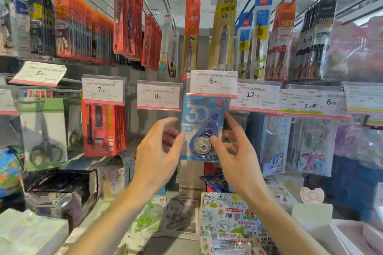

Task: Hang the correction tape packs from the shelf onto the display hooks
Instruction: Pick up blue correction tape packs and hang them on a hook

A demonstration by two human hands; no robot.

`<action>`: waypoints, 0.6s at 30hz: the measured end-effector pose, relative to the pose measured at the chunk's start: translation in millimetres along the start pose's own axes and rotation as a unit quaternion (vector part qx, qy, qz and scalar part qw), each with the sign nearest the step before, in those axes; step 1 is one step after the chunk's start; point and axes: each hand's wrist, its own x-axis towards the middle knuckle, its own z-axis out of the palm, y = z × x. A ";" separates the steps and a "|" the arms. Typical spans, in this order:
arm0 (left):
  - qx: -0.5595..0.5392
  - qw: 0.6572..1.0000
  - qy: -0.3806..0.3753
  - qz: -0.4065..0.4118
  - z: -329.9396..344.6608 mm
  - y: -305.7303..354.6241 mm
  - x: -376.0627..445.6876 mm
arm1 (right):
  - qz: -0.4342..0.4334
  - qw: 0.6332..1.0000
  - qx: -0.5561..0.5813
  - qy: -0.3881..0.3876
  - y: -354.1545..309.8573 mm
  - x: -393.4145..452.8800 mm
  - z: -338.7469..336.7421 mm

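Observation:
A blue correction tape pack [202, 122] marked "30" hangs upright just under the 6.00 price tag [213, 83]; the hook itself is hidden behind the tag. My left hand [159, 151] is at the pack's left edge with fingers spread and the thumb tip touching the edge. My right hand [234, 151] is at its right side, thumb tip on the pack's front and index finger straight up beside it. Neither hand grips the pack. On the shelf below lie a green correction tape pack [149, 217] and a grey one [180, 217].
Red packs [103, 130] hang under the 7.90 tag to the left, and the 8.00 tag [159, 95] has nothing below it. Sticker sheets [275, 145] hang to the right. Scissors [44, 134] hang at far left. A doodle-print notebook [232, 217] and boxes [60, 188] crowd the shelf.

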 end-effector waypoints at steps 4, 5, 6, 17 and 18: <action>-0.075 0.996 -0.037 -0.028 22.9 -14.4 4.9 | 0.006 1.000 -0.013 0.015 7.7 5.3 6.9; -0.079 0.996 -0.036 -0.031 27.9 -18.6 7.7 | 0.008 1.000 -0.023 0.018 9.4 7.6 8.4; -0.076 0.996 -0.033 -0.034 32.9 -22.7 10.7 | 0.010 0.999 -0.034 0.018 11.2 10.2 10.1; -0.046 0.993 -0.042 -0.096 60.9 -47.5 35.0 | 0.048 0.998 -0.051 0.003 33.3 44.7 27.9; -0.057 0.992 -0.044 -0.105 62.3 -48.5 36.1 | 0.055 0.997 -0.045 -0.001 35.3 46.3 28.9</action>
